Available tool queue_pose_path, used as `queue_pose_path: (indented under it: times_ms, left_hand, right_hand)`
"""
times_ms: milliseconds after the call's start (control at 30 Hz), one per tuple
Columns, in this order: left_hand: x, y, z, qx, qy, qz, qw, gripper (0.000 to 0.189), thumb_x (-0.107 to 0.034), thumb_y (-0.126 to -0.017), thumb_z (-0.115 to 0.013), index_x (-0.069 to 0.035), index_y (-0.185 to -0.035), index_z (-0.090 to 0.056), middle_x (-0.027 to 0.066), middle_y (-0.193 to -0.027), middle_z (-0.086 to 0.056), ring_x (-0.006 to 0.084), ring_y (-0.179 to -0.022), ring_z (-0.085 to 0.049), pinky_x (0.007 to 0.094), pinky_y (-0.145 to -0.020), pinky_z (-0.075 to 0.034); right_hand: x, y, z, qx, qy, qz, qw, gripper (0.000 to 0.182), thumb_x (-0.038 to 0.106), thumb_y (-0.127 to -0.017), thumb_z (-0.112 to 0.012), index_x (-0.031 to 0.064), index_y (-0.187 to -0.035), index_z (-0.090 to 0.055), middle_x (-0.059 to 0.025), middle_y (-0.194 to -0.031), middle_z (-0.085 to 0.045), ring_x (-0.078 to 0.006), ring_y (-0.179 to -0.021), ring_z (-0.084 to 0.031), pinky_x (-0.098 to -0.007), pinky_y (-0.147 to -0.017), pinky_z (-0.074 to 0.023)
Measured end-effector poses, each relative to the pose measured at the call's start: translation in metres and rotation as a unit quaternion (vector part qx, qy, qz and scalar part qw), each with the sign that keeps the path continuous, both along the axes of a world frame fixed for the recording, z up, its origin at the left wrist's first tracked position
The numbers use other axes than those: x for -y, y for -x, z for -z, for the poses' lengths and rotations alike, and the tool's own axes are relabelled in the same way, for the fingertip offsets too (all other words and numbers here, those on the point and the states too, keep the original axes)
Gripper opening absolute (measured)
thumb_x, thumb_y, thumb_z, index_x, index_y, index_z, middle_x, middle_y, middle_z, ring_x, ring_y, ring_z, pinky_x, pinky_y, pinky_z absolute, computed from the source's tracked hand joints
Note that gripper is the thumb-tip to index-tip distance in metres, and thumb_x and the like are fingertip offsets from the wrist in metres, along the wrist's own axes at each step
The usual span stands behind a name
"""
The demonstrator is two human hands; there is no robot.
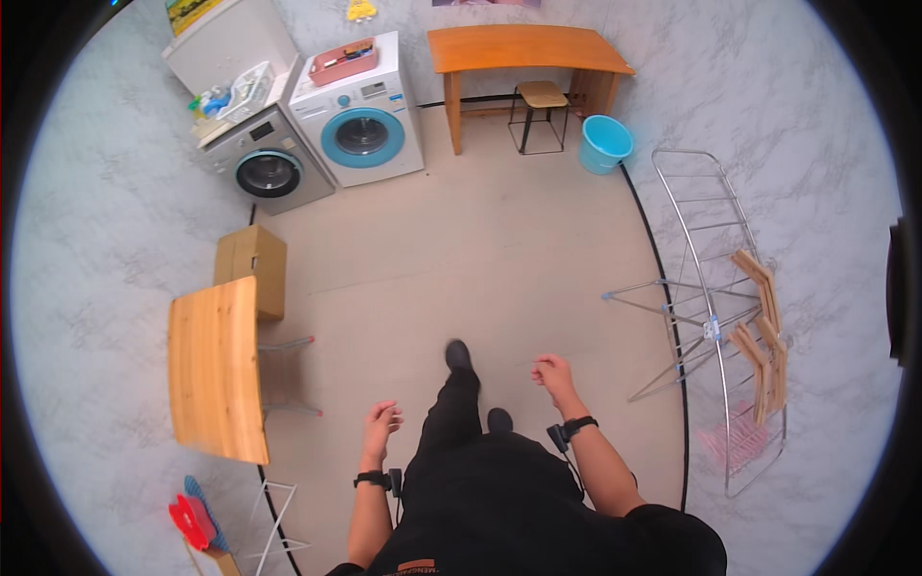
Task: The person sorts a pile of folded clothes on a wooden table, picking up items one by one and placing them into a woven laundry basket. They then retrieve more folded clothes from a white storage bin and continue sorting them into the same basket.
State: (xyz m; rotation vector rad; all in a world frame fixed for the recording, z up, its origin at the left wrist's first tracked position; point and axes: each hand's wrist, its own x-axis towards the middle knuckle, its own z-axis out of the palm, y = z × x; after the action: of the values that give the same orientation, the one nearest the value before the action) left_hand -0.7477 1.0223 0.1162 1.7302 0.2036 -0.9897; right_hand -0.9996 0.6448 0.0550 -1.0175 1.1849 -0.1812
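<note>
My left hand (382, 425) hangs above the floor in front of my body, its fingers loosely curled and apart, holding nothing. To the right, my right hand (553, 376) is also empty, with its fingers bent. Each wrist wears a black strap with a small device and a cable. Between the hands, my legs in black trousers are in mid-stride, one dark shoe (457, 355) ahead of the other. Neither hand touches anything. Nearest to the left hand is the small wooden table (216, 367); a metal drying rack (709, 288) stands off to the right.
Two washing machines (362, 137) (270, 169) stand at the back left, with a pink basket (344, 66) on one. A wooden desk (526, 49), a stool (542, 93) and a blue bucket (605, 144) are at the back. Beside the table is a cardboard box (270, 273). Wooden hangers (771, 360) hang on the rack.
</note>
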Motion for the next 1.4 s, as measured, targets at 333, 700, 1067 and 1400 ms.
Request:
queue_pose_path:
  times_ms: [333, 700, 1067, 1400]
  left_hand:
    - [0.118, -0.215, 0.064, -0.02, 0.015, -0.087, 0.996, 0.024, -0.015, -0.107, -0.058, -0.006, -0.128, -0.067, 0.0053, -0.105, -0.074, 0.0146, -0.086, -0.07, 0.0286, -0.076, -0.056]
    - [0.295, -0.474, 0.023, 0.036, 0.068, -0.056, 0.995, 0.022, -0.013, -0.11, -0.056, -0.005, -0.127, -0.068, 0.0049, -0.108, -0.073, 0.0131, -0.089, -0.068, 0.0286, -0.081, -0.055]
    - [0.386, -0.679, 0.006, 0.052, 0.019, -0.111, 0.992, 0.022, -0.014, -0.11, -0.056, -0.005, -0.127, -0.068, 0.0046, -0.108, -0.073, 0.0137, -0.092, -0.069, 0.0296, -0.083, -0.055]
    - [0.468, -0.832, -0.001, 0.107, 0.031, -0.16, 0.981, 0.023, -0.014, -0.111, -0.055, -0.004, -0.126, -0.069, 0.004, -0.109, -0.073, 0.0125, -0.092, -0.067, 0.0289, -0.085, -0.055]
  right_hand:
    - [0.163, -0.246, -0.014, -0.005, 0.038, -0.067, 0.997, 0.02, 0.006, -0.099, -0.059, 0.0016, -0.115, -0.072, -0.005, -0.091, -0.072, -0.0122, -0.077, -0.068, -0.0273, -0.066, -0.0541]
    - [0.293, -0.457, -0.018, -0.011, 0.054, -0.075, 0.996, 0.021, 0.008, -0.1, -0.06, 0.002, -0.116, -0.072, -0.0044, -0.091, -0.073, -0.0119, -0.078, -0.069, -0.0277, -0.069, -0.0541]
    - [0.444, -0.737, 0.025, 0.003, 0.008, -0.104, 0.995, 0.019, 0.005, -0.099, -0.059, 0.0022, -0.113, -0.072, -0.0041, -0.088, -0.071, -0.0113, -0.074, -0.066, -0.0267, -0.065, -0.0528]
    - [0.521, -0.983, -0.008, 0.077, 0.081, -0.247, 0.963, 0.02, 0.006, -0.099, -0.059, 0.0013, -0.113, -0.072, -0.0034, -0.087, -0.07, -0.0117, -0.077, -0.066, -0.027, -0.069, -0.0521]
